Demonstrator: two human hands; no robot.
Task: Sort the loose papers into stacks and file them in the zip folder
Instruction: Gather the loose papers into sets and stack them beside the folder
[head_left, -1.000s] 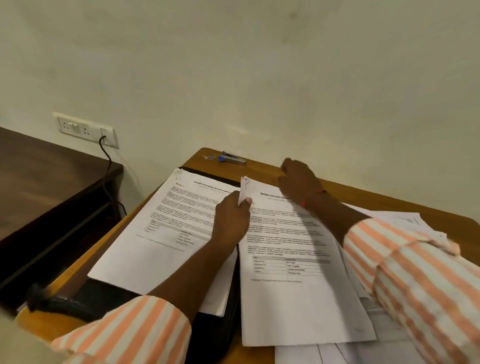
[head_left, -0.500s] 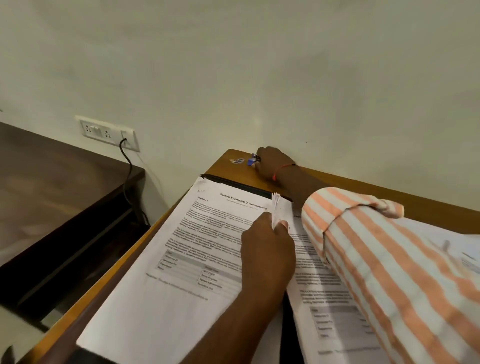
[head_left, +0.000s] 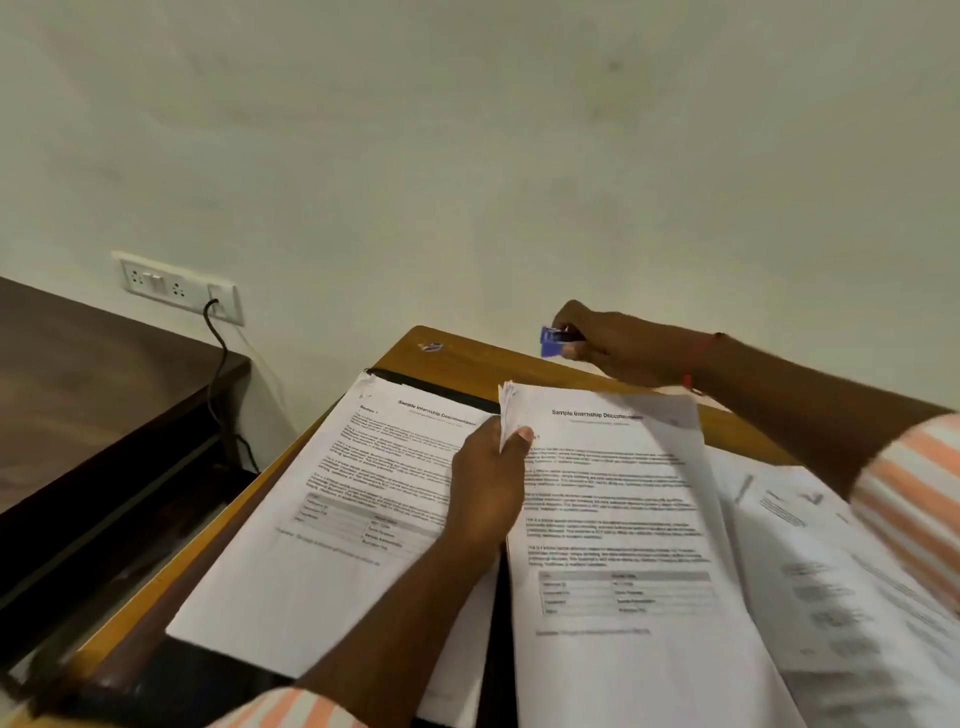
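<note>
We see the left hand (head_left: 488, 483) at the middle of the frame, pinching the upper left corner of the middle stack (head_left: 613, 519) of printed papers. The thumb lies on the top sheet, the other fingers are under the sheaf, and the corner is raised with its sheet edges fanned a little.

The right hand (head_left: 618, 348) is in the upper right of centre, seen against the wall just above the far edge of the table (head_left: 457, 358). Its fingers are curled round a small blue object (head_left: 551, 343), too blurred for us to name. A red thread (head_left: 698, 364) circles that wrist, and an orange-and-white striped sleeve (head_left: 914, 499) covers the arm at the right edge.

To the left of the pinching hand lies the left stack (head_left: 337, 499), flat on the black zip folder (head_left: 436, 383). The folder's dark edge shows beyond the stack's top and again in the gap between the two stacks. More loose papers (head_left: 831, 582) spread across the lower right, partly under the middle stack.

Near the table's far corner we see a small sticker (head_left: 430, 346). At the left of the frame stands a dark cabinet (head_left: 78, 395), and on the wall above it a white wall socket (head_left: 176, 286) with a black cable (head_left: 218, 343) hanging from it.
</note>
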